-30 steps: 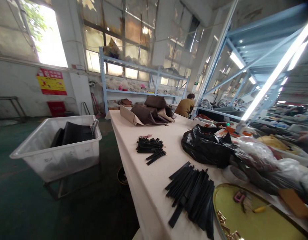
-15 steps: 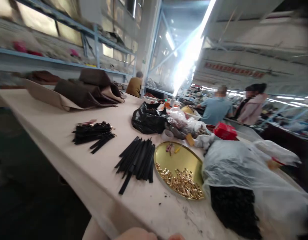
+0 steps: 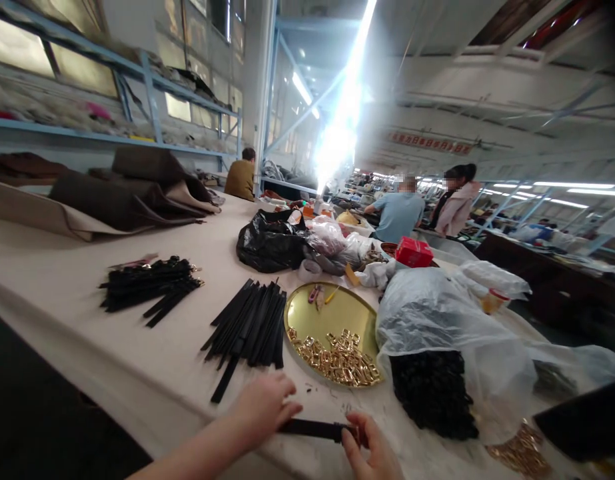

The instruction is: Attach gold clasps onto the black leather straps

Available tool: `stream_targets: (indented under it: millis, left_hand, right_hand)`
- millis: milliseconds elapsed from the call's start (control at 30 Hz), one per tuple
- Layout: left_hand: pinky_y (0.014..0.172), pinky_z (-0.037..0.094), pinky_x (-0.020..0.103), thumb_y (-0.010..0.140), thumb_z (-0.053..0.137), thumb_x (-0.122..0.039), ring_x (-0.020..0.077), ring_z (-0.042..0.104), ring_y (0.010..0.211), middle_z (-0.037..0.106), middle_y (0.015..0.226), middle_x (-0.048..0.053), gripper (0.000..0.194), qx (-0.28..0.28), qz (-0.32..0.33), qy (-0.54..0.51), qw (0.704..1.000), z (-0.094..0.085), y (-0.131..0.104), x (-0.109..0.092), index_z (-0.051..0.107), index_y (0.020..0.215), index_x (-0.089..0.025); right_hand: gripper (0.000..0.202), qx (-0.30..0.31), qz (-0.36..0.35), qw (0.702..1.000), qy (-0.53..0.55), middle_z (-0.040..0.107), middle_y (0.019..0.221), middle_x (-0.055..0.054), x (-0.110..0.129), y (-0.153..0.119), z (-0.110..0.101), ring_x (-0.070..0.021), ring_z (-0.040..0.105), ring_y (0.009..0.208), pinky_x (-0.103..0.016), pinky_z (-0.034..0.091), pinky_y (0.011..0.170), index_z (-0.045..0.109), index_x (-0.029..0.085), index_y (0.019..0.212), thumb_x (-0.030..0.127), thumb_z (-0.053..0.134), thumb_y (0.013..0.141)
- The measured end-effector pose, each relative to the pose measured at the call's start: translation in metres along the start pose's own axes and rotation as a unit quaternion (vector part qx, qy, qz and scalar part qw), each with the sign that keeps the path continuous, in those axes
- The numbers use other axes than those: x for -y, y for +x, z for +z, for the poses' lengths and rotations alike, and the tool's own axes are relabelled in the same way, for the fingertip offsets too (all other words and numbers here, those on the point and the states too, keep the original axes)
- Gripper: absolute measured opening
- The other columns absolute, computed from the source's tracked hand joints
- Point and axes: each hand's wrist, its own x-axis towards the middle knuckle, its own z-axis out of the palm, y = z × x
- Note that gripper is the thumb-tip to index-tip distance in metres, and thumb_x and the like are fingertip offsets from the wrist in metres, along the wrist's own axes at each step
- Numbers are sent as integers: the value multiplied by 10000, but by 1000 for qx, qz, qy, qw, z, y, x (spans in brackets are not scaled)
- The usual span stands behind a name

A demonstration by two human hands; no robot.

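A black strap (image 3: 314, 429) lies flat across the near edge of the table (image 3: 197, 347), held at both ends between the person's two hands. The left hand (image 3: 262, 408) comes in from the lower left on a bare forearm, palm down and knuckles up, its fingers curled and pinched shut on the strap's left end. The right hand (image 3: 372, 450) rises from the bottom edge, its thumb and fingers bent inward and closed on the strap's right end; part of this hand is cut off by the frame.

Just beyond the hands, a bundle of black straps (image 3: 250, 327) lies fanned on the table, one strap sticking out toward the near edge. To its right sits a round gold tray (image 3: 337, 313) with a heap of gold buckles (image 3: 340, 363) in its near half. Right of the tray, a clear plastic bag (image 3: 447, 327) covers a pile of dark pieces (image 3: 432, 393). Farther left lies a second bunch of black strips (image 3: 147, 287), and behind it folded brown material (image 3: 127, 193). A black bag (image 3: 270, 243) sits near the middle of the table. Other people stand and sit at tables in the background.
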Motion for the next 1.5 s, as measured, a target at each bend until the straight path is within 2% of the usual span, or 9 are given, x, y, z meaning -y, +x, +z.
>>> stream_targets:
  millis: [200,567,867,967,1067,1167,1233,1367,1500]
  left_hand:
    - [792,402,304,817,454,-287,220,550,900,564,964,86,191,-74,-128,87,985,-15,33,51,531,942,-164]
    - [741,423,289,782,462,-255,216,577,883,570,978,100,268,-68,-151,131,977,-16,29,64,485,1028,-150]
    - [671,445,295,717,511,-197,228,614,774,627,853,107,165,-124,-165,86,975,-14,36,73,573,852,-128]
    - [703,454,257,755,469,-231,187,614,786,640,845,64,166,-186,-157,39,969,-37,33,78,566,866,-155]
    - [744,458,244,831,368,-333,165,595,826,607,933,52,285,-284,-157,4,946,-79,19,74,488,1021,-159]
    - [601,475,227,774,490,-400,147,588,688,582,892,17,359,-449,-124,-77,881,-117,-3,58,451,1061,-188]
    - [553,455,221,738,551,-375,143,575,656,578,846,-6,338,-489,-94,-86,863,-125,-14,46,478,1026,-213]
    - [729,453,267,772,520,-305,156,557,765,552,856,8,201,-429,2,-82,900,-88,-11,36,509,945,-202]
    - [700,459,278,823,449,-333,177,558,757,542,806,34,169,-337,33,-121,933,-44,8,39,523,812,-182]
  right_hand:
    - [333,-30,-92,993,-73,641,812,-74,-15,4,4,-231,596,734,-359,481,689,607,209,869,499,490,755]
    - [301,-43,-77,994,-65,645,817,-73,-11,-1,-1,-229,596,782,-354,481,725,603,204,833,468,467,787]
    - [276,-45,-111,990,-69,650,777,-68,-22,-1,3,-222,604,746,-346,485,702,607,209,809,440,457,797]
    - [291,-52,-118,990,-62,647,752,-58,-20,0,4,-211,604,720,-329,487,674,608,211,790,446,436,803]
    - [294,-59,-117,990,-53,640,731,-52,-18,0,4,-204,600,698,-312,488,644,608,215,775,451,434,801]
    - [287,-62,-109,991,-52,639,733,-55,-16,0,4,-210,597,703,-320,488,652,607,217,770,449,441,799]
    - [271,-52,-104,992,-51,640,742,-63,-16,0,4,-216,595,712,-326,487,661,606,217,778,437,449,799]
    - [232,-27,-95,993,-66,641,762,-67,-15,0,1,-220,597,729,-336,487,683,598,216,803,397,454,805]
    - [182,-4,-87,991,-105,640,796,-64,-9,-1,-4,-217,597,766,-334,489,705,591,216,819,334,453,813]
